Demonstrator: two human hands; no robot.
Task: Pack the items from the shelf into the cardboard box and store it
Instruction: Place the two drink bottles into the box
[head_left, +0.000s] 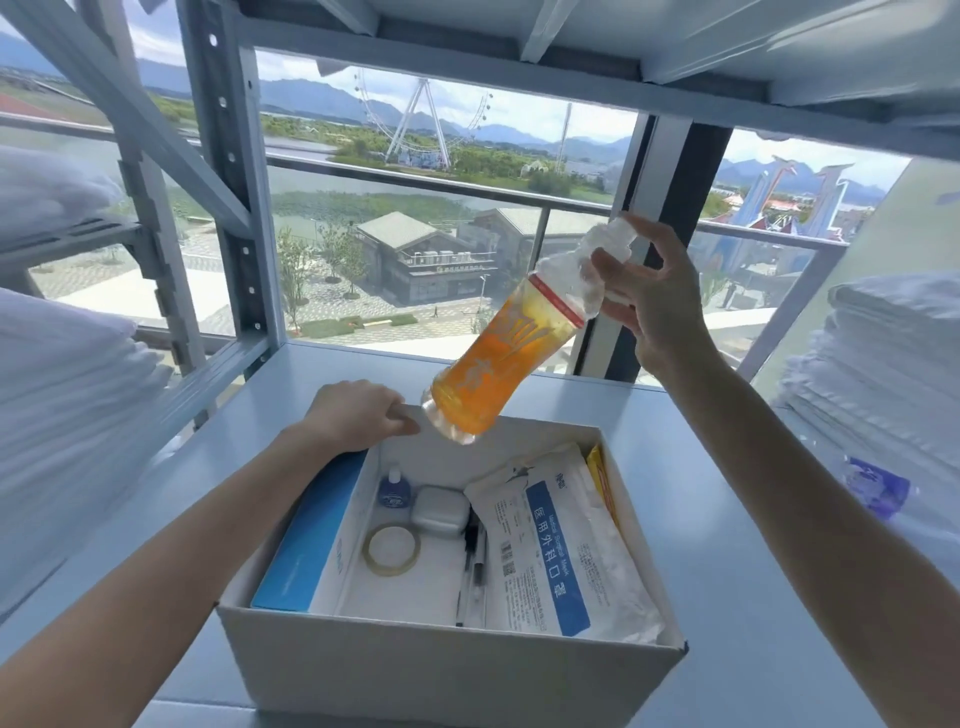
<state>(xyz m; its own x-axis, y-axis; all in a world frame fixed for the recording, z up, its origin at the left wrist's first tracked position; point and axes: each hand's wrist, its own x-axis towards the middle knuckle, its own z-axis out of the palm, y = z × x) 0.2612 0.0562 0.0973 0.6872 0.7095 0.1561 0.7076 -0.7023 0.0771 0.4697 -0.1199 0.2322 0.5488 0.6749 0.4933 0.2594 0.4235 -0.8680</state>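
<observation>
bottle: the orange drink bottle (498, 358) is in the air, tilted with its base down-left, right over the far rim of the cardboard box (447, 670). Not inside yet.
box: open on the shelf (727, 519), near the front edge, flaps not closed.
already packed: a long blue carton (311, 535) along the left wall, a small blue dropper bottle (395, 488), a grey case (440, 510), a tape roll (391, 550), a pen (475, 566), a mask pack (561, 551) and a yellow packet (600, 473) against the right wall.
progress: I'd call the packing mostly done. The bottle has to go in, then the box needs closing and storing.
maybe left: a purple-labelled thing (878, 488) sits off at the right edge. I can't tell if it belongs to the job.
right hand: the right hand (660, 306) is raised over the far right of the box, its fingers (605, 265) pinching the bottle at the neck, just under the cap.
left hand: the left hand (353, 413) is on the box's far-left corner, fingers curled over the rim, steadying it from what I can see.
fit: the free floor space is in the middle, so I reckon the bottle goes in lying down.
</observation>
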